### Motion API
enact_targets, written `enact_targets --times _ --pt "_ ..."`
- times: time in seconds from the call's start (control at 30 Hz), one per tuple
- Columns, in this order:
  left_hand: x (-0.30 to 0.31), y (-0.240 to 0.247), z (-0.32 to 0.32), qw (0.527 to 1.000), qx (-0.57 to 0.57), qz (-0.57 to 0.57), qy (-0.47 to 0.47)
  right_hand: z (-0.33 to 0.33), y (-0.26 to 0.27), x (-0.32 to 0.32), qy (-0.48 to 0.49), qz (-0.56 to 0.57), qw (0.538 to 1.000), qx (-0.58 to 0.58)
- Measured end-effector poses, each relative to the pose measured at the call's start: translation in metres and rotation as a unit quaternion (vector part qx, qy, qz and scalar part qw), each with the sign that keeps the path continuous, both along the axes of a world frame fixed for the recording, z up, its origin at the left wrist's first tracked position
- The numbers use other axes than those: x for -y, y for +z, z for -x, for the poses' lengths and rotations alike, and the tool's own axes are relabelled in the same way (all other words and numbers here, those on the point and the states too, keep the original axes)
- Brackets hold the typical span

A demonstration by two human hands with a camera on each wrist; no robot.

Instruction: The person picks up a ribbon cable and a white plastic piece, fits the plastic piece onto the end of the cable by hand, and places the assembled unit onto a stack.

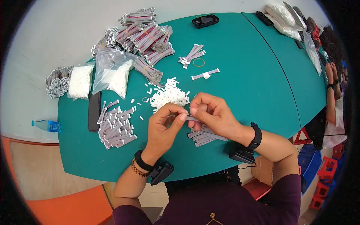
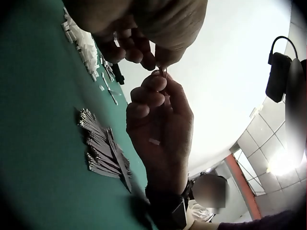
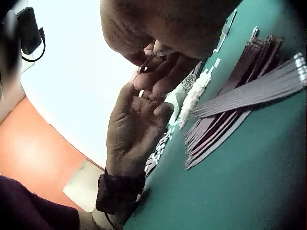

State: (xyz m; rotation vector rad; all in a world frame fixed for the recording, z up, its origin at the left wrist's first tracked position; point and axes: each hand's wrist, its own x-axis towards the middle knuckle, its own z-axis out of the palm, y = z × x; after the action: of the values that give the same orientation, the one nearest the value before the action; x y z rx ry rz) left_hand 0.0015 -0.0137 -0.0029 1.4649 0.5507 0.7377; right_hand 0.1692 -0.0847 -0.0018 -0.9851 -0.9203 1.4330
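1. Holding a short grey ribbon cable (image 1: pixel 190 117) up above the bench (image 1: pixel 247 78), pinched by thumb and index finger of the left hand (image 1: pixel 161 127), and by thumb and curled fingers of the right hand (image 1: pixel 216 117). Pretty well hidden at both ends, so can't tell about the tips.
2. Biggest worry, imo: losing that tiny white connector housing (image 2: pixel 154 142) lying loose in the right palm. Could roll out with a tilt of the palm or opened fingers. Could also kink or slip the cable by pulling unevenly, with so little to grip.
3. Pose-wise: both wrists turned inward, fingertips nearly meeting, forearms coming in from the near edge of the bench.
4. Just beneath the right hand: a fanned stack of ribbon cables (image 1: pixel 204 137) on the bench. Easy to scatter with a dropped wrist.
5. Just beyond the fingers: a loose heap of white housings (image 1: pixel 169 94). Easy to knock about with a careless knuckle.
6. Off to the left: a jumbled pile of cables with white ends (image 1: pixel 117 127).
7. Farther out: a rubber band (image 1: pixel 198 62) beside a small cable group (image 1: pixel 192 55), plus banded cable bundles (image 1: pixel 147 38) and a clear bag of white pieces (image 1: pixel 80 81).
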Motion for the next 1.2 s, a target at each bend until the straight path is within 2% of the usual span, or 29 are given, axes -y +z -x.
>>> enact_targets --times 0.1,0.2,0.4,0.7,0.8,0.9,1.0,1.2 --pt "0.0 -0.004 -0.001 0.999 0.005 -0.039 0.014 0.001 0.001 0.0 -0.015 -0.002 1.0 -0.009" --pt "0.0 -0.003 0.0 0.999 0.005 -0.031 0.016 0.005 0.006 0.003 -0.033 -0.03 0.999 0.02" --pt "0.0 -0.007 -0.002 0.996 0.015 -0.074 0.044 0.004 0.003 0.002 -0.026 -0.052 0.997 0.052" --pt "-0.001 -0.01 -0.001 0.995 0.01 -0.092 0.033 0.006 0.001 0.003 -0.048 -0.051 0.993 0.091" --pt "0.002 0.001 -0.006 0.999 0.01 0.024 0.044 0.006 0.0 0.002 -0.059 -0.057 0.991 0.101" --pt "-0.004 -0.005 -0.003 0.993 0.011 0.119 0.016 0.001 0.003 0.003 -0.045 -0.052 0.987 0.145" --pt "-0.004 -0.008 -0.001 0.988 -0.009 0.156 -0.013 0.005 -0.001 0.002 -0.084 -0.075 0.985 0.129" --pt "-0.006 -0.006 0.001 0.99 -0.024 0.134 -0.023 0.003 -0.001 0.001 -0.086 -0.108 0.971 0.198"
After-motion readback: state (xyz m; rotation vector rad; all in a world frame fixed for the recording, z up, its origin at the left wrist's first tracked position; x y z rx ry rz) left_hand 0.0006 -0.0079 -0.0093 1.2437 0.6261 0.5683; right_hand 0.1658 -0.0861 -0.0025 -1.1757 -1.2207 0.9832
